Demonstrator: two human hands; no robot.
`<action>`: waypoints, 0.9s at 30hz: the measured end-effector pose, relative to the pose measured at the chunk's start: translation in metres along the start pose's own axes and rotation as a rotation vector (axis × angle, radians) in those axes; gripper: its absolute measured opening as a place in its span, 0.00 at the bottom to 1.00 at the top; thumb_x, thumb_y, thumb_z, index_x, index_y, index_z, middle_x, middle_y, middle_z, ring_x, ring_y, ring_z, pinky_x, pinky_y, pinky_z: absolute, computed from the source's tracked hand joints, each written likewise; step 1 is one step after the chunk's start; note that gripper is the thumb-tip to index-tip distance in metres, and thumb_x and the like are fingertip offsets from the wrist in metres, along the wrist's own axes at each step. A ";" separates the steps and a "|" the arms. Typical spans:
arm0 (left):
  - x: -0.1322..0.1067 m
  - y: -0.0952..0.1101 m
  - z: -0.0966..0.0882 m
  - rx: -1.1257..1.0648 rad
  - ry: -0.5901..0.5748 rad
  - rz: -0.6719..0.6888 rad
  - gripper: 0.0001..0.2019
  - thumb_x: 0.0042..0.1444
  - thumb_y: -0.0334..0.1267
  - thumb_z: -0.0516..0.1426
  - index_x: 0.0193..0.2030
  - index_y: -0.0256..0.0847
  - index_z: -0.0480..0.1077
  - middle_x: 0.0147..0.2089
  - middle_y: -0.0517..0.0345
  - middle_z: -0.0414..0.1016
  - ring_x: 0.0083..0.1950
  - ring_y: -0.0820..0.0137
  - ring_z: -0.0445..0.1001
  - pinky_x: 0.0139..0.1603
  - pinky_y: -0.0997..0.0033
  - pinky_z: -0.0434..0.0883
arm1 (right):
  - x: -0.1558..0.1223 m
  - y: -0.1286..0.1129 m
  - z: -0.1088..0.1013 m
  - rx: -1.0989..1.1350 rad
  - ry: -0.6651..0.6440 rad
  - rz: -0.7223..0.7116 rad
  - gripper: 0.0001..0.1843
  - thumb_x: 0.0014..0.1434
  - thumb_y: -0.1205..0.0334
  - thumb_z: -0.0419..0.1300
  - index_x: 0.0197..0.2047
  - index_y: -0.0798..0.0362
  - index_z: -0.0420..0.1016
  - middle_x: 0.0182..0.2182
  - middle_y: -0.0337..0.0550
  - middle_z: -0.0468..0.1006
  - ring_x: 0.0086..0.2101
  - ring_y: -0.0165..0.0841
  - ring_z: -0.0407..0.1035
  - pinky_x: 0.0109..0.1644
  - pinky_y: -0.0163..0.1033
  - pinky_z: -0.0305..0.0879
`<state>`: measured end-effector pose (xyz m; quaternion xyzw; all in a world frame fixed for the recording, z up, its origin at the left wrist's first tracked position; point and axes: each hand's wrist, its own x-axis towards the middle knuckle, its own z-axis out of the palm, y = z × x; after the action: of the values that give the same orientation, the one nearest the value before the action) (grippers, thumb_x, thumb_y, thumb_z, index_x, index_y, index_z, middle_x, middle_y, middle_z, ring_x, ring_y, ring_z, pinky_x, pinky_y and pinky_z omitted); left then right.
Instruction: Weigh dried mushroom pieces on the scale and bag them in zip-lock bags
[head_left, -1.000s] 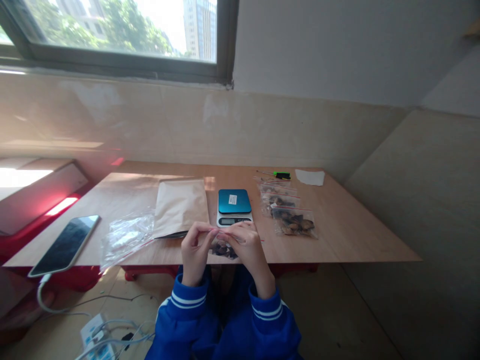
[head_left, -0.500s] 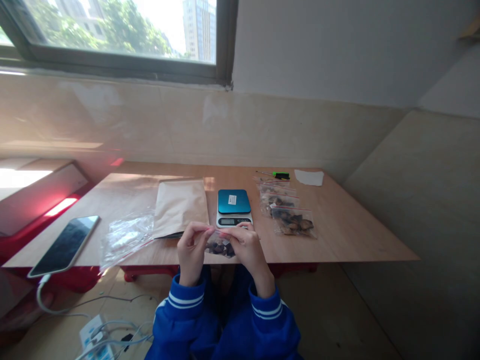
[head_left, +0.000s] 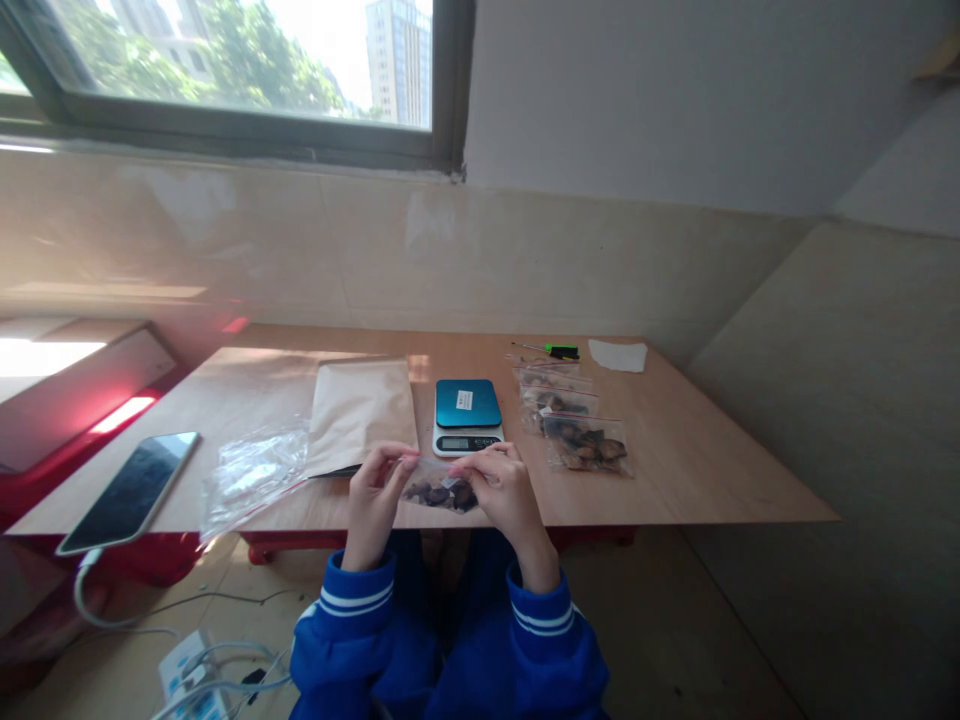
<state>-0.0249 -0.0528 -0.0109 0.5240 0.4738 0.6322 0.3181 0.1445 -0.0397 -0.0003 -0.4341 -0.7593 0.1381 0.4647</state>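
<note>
Both hands hold a small clear zip bag with dark dried pieces inside, just above the near edge of the wooden table. My left hand pinches the bag's top left end. My right hand pinches the top right end. Right behind the bag stands a small scale with a blue top. Both wrists wear blue sleeves with white stripes.
Filled zip bags lie right of the scale, with a green-handled tool and white paper behind. A brown paper pouch, empty clear bags and a phone lie to the left. Cables and a power strip are on the floor.
Both hands have risen slightly and spread a little apart, so the bag now hangs flatter between them with its contents more visible.
</note>
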 end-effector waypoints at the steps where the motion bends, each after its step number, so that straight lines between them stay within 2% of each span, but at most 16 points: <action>1: 0.000 -0.001 -0.001 -0.001 -0.032 -0.008 0.10 0.53 0.45 0.60 0.33 0.40 0.72 0.31 0.58 0.76 0.35 0.70 0.74 0.35 0.73 0.71 | 0.000 0.000 0.000 0.001 0.010 0.004 0.11 0.60 0.68 0.60 0.30 0.46 0.80 0.28 0.37 0.83 0.29 0.32 0.73 0.46 0.43 0.62; 3: 0.000 -0.003 -0.002 0.000 -0.062 -0.016 0.10 0.52 0.44 0.61 0.33 0.40 0.73 0.32 0.58 0.76 0.35 0.70 0.74 0.35 0.74 0.71 | 0.001 0.000 -0.002 -0.002 0.025 0.010 0.09 0.60 0.66 0.61 0.31 0.47 0.81 0.28 0.38 0.82 0.30 0.33 0.72 0.45 0.43 0.63; 5: -0.001 -0.003 -0.002 0.001 -0.046 -0.023 0.09 0.52 0.44 0.61 0.32 0.40 0.72 0.31 0.59 0.75 0.34 0.71 0.73 0.35 0.75 0.70 | 0.001 -0.002 -0.005 0.001 -0.004 0.031 0.05 0.59 0.63 0.62 0.36 0.47 0.81 0.30 0.39 0.82 0.34 0.35 0.73 0.46 0.43 0.62; 6: -0.002 -0.003 -0.002 -0.002 -0.031 -0.029 0.09 0.52 0.44 0.61 0.32 0.39 0.72 0.30 0.60 0.75 0.34 0.72 0.73 0.34 0.75 0.70 | 0.001 -0.003 -0.007 0.006 -0.032 0.049 0.07 0.58 0.62 0.63 0.41 0.47 0.80 0.32 0.39 0.83 0.37 0.36 0.73 0.48 0.43 0.62; 8: -0.003 -0.001 -0.001 -0.019 -0.007 -0.047 0.09 0.52 0.44 0.61 0.33 0.39 0.72 0.30 0.60 0.74 0.33 0.72 0.73 0.33 0.76 0.70 | 0.001 -0.007 -0.010 0.025 -0.090 0.090 0.18 0.56 0.59 0.65 0.51 0.46 0.75 0.38 0.40 0.82 0.42 0.37 0.72 0.51 0.44 0.61; 10: -0.004 0.002 0.000 -0.037 0.008 -0.059 0.10 0.53 0.44 0.61 0.34 0.39 0.72 0.30 0.60 0.74 0.32 0.72 0.72 0.33 0.76 0.70 | 0.002 -0.011 -0.013 0.053 -0.123 0.103 0.25 0.54 0.56 0.67 0.55 0.46 0.71 0.43 0.41 0.81 0.45 0.38 0.71 0.52 0.45 0.61; 12: -0.005 0.004 0.001 -0.048 0.017 -0.073 0.10 0.52 0.44 0.61 0.34 0.39 0.71 0.30 0.61 0.73 0.31 0.73 0.72 0.32 0.76 0.69 | 0.003 -0.015 -0.014 0.082 -0.122 0.075 0.25 0.52 0.54 0.67 0.54 0.46 0.71 0.47 0.42 0.79 0.47 0.39 0.70 0.53 0.44 0.60; 14: -0.005 0.007 0.002 -0.054 0.011 -0.084 0.10 0.52 0.44 0.61 0.33 0.39 0.71 0.29 0.62 0.73 0.31 0.74 0.71 0.31 0.77 0.69 | 0.004 -0.017 -0.012 0.093 -0.086 0.029 0.19 0.54 0.56 0.66 0.49 0.48 0.73 0.46 0.42 0.79 0.47 0.38 0.70 0.52 0.43 0.60; 18: -0.006 0.009 0.004 -0.061 -0.025 -0.071 0.09 0.54 0.44 0.60 0.33 0.40 0.70 0.29 0.61 0.72 0.32 0.73 0.71 0.33 0.76 0.69 | 0.006 -0.019 -0.004 0.046 0.015 -0.016 0.01 0.59 0.63 0.62 0.36 0.50 0.76 0.33 0.39 0.79 0.37 0.35 0.71 0.45 0.42 0.60; 27: -0.007 0.009 0.004 0.081 -0.133 0.085 0.05 0.57 0.39 0.57 0.34 0.41 0.69 0.32 0.60 0.73 0.36 0.70 0.72 0.39 0.73 0.68 | 0.003 -0.019 -0.002 -0.022 0.100 -0.009 0.10 0.57 0.73 0.58 0.27 0.50 0.73 0.25 0.38 0.76 0.33 0.35 0.68 0.41 0.43 0.58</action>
<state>-0.0182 -0.0614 -0.0046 0.5969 0.4540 0.5894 0.3002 0.1352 -0.0490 0.0144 -0.4420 -0.7386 0.1059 0.4979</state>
